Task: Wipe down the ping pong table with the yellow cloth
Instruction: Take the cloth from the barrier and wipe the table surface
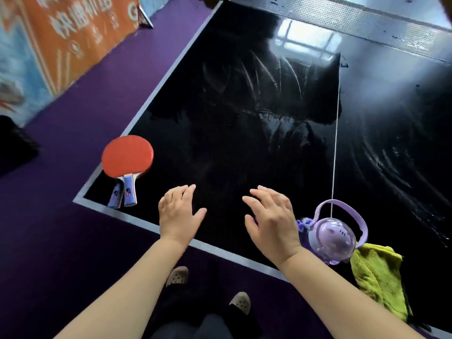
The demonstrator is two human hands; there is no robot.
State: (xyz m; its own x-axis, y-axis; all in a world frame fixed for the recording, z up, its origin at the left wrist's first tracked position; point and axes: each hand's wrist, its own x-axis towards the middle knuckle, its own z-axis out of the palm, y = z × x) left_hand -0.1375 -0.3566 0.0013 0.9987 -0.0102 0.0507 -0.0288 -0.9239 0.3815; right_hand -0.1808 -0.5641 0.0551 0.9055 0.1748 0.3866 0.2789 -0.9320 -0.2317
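Observation:
The black ping pong table (232, 133) fills most of the head view, its surface streaked with damp wipe marks. The yellow cloth (378, 277) lies crumpled at the table's near edge on the right. My left hand (178, 214) and my right hand (271, 221) hover side by side over the near edge, palms down, fingers spread and relaxed, holding nothing. The cloth sits well to the right of my right hand, beyond a purple water bottle (330, 238).
Two red paddles (127, 160) with purple handles lie stacked at the table's near left corner. The net (367, 23) runs across the far end. A white centre line (336, 133) crosses the table. Purple floor and an orange banner (73, 33) lie to the left.

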